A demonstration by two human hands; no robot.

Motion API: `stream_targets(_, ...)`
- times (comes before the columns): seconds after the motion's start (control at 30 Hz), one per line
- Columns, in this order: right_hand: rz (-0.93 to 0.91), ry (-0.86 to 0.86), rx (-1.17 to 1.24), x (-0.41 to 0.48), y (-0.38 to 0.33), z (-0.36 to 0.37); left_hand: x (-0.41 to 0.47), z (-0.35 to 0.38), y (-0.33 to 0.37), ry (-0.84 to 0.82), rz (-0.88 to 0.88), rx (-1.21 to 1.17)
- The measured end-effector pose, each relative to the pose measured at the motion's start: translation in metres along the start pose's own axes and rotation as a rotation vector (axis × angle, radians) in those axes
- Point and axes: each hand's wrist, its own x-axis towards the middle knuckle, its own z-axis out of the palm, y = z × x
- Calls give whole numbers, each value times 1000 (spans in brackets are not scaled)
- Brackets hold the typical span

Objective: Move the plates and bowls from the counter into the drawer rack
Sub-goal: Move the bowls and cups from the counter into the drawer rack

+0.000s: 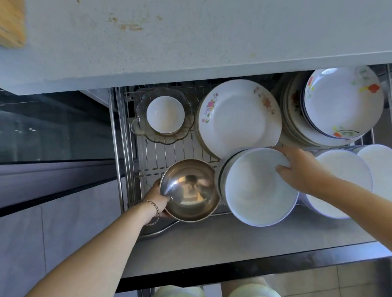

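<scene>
We've got the round, shiny steel bowl [189,191] in our left hand [156,199], thumb hooked over its rim and fingers wrapped round the outside, low over the wire rack [165,154] at the drawer's front left. Our right hand [299,167] pinches the far rim of a smooth white plate [257,190], which leans tilted against a stack just beside the bowl. There's bare wire between the bowl and the scalloped glass dish [140,124] behind. The speckled counter [206,33] overhangs the back.

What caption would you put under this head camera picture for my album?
Left hand holds a steel bowl while right hand grips a white plate at the drawer rack.
</scene>
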Motion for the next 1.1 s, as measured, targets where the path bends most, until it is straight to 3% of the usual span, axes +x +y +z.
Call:
stream_targets(0.3, -33, -190, 146, -4, -67, 64, -3, -1, -2, 37, 42, -15)
stream_targets(0.4, 37, -193, 188, 0, -79, 84, -1, -6, -10, 84, 36, -226)
stream_targets(0.5, 93, -167, 191, 1, -81, 97, -3, -8, -14, 192, 96, -133)
stream_targets(0.63, 141, -158, 200, 4, -80, 105, -4, -12, -13, 130, 112, -159)
stream_targets(0.73, 140, -167, 220, 8, -79, 105, 1, -22, -17, 66, 131, 61)
stream_targets(0.83, 103, -153, 227, 11, -78, 104, -2, -29, -19, 145, 272, 341)
stream_targets(0.97, 95, -133, 241, 11, -72, 100, -13, -28, -21, 300, 470, 389)
stream_targets(1.1, 101, -125, 246, 10, -65, 98, -13, -23, -25, 272, 534, 398)
